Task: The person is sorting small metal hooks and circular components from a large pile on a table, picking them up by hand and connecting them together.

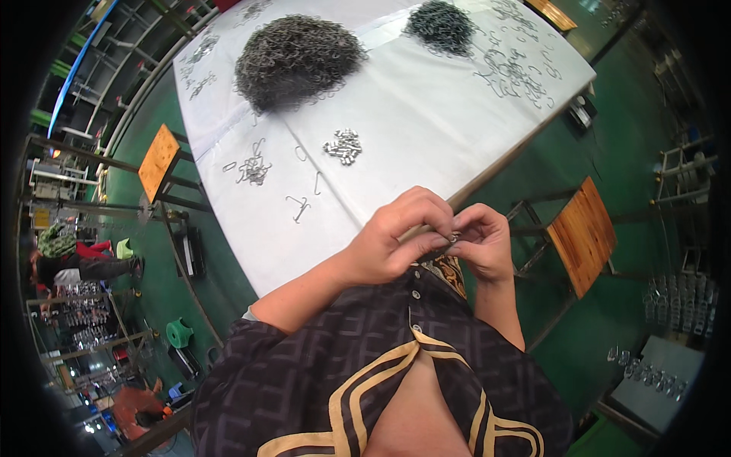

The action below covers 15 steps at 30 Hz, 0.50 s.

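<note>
My left hand and my right hand meet at the table's near edge, thumbs and forefingers pinched together. Between the fingertips shows a bit of a small metal piece; the fingers cover most of it, so its kind is unclear. Left of my hands lie a few loose bent wire hooks and a small heap of wire hooks. Beyond them sits a little pile of short, shiny silver metal pieces. A large dark mound of wire hooks rises farther back.
A white cover drapes the table. At the far right are a smaller dark heap of metal pieces and scattered hooks. Wooden stools stand at the right and left. Another person is off to the left.
</note>
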{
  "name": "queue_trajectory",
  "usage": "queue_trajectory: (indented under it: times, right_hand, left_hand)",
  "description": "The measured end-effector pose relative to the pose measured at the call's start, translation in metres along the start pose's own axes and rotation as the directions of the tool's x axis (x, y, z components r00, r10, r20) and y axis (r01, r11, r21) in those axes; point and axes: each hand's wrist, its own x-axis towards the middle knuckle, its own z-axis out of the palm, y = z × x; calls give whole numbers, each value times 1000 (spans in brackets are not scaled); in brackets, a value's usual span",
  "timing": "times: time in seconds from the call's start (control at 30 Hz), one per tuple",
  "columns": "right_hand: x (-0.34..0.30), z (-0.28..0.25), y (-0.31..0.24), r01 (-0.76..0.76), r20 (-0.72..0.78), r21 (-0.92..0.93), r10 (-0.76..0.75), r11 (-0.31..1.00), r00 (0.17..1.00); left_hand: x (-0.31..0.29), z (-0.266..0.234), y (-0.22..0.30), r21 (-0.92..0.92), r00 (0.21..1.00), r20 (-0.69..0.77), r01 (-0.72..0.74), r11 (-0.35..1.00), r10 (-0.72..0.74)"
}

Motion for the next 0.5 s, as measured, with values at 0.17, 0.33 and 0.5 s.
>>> queue_trajectory:
  times: [0.17, 0.33, 0.5]
  right_hand:
    - [4, -3, 2, 27, 37, 16, -28, 999, 999]
    - [23, -18, 14, 19, -6, -109, -20, 994, 1000]
    - [49, -44, 45, -144, -221, -242, 90, 959, 971]
  left_hand:
    - [-6, -1, 0, 73, 992, -34, -121, 990, 124]
    - [-23, -2, 3, 111, 975, -146, -152, 982, 167]
    - [-25, 10, -1, 164, 965, -157, -183, 969, 209]
